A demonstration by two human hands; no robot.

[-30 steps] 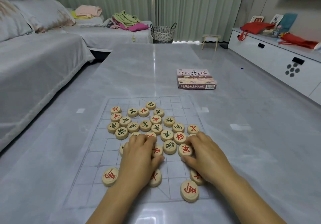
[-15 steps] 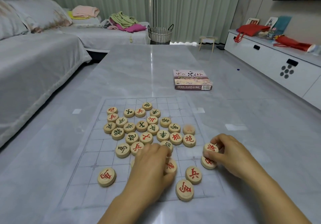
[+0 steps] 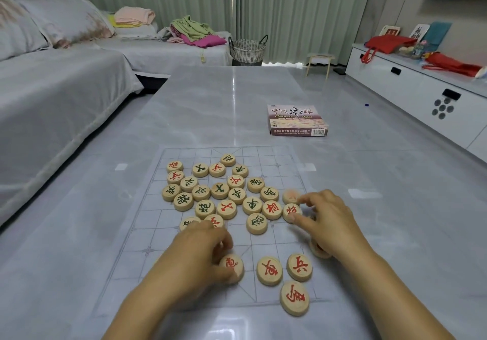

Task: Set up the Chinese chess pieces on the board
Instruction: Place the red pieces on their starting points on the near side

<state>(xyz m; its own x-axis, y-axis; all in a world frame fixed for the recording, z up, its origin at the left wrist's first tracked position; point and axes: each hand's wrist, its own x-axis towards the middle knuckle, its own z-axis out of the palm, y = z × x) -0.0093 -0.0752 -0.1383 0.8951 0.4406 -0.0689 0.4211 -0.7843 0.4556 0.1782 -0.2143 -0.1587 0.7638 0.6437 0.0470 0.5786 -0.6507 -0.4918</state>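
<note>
Most pieces sat heaped on the board, so sorting stage, I reckon. Saw the left hand pinching a red piece near my edge, the right hand pinching a red cannon. Next, each needs its own intersection.

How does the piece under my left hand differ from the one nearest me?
The held piece is pinched by the left hand and partly covered; the nearest piece lies untouched. The nearest piece sits by the near edge of the board; the held piece lies farther in. Both are pale discs with red characters.
</note>
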